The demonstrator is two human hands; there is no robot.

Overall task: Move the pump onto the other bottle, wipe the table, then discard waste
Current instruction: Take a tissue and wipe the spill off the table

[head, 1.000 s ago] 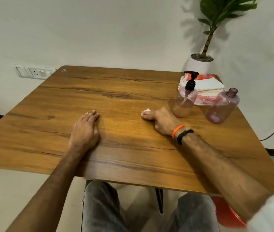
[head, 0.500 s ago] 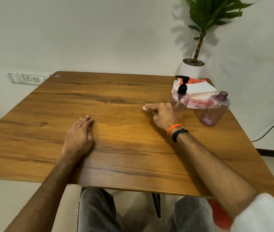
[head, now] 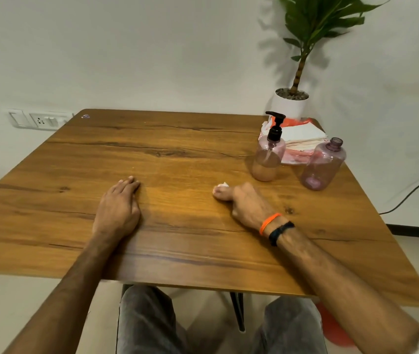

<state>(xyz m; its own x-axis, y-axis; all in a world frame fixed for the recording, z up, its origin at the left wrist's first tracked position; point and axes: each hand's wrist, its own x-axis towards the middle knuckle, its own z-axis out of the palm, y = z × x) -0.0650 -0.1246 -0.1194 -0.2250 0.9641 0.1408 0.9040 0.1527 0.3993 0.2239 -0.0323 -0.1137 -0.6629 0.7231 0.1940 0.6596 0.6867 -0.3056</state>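
Note:
My right hand (head: 245, 204) presses a small white tissue wad (head: 222, 185) against the wooden table (head: 177, 154), with only a bit of white showing past the fingertips. My left hand (head: 119, 205) lies flat, palm down, on the table to the left and holds nothing. A pink bottle with a black pump (head: 268, 152) stands at the right rear. Beside it, further right, stands a second pink bottle (head: 322, 166) with an open neck and no cap.
A pack of white tissues in red-and-white wrapping (head: 303, 139) lies behind the bottles. A potted plant in a white pot (head: 291, 100) stands at the table's far right corner. Something red (head: 331, 325) sits on the floor under the right edge. A black cable (head: 412, 190) runs along the right wall.
My right hand pushed the tissue away across the table, then drew it back toward me. My left hand stayed flat in place.

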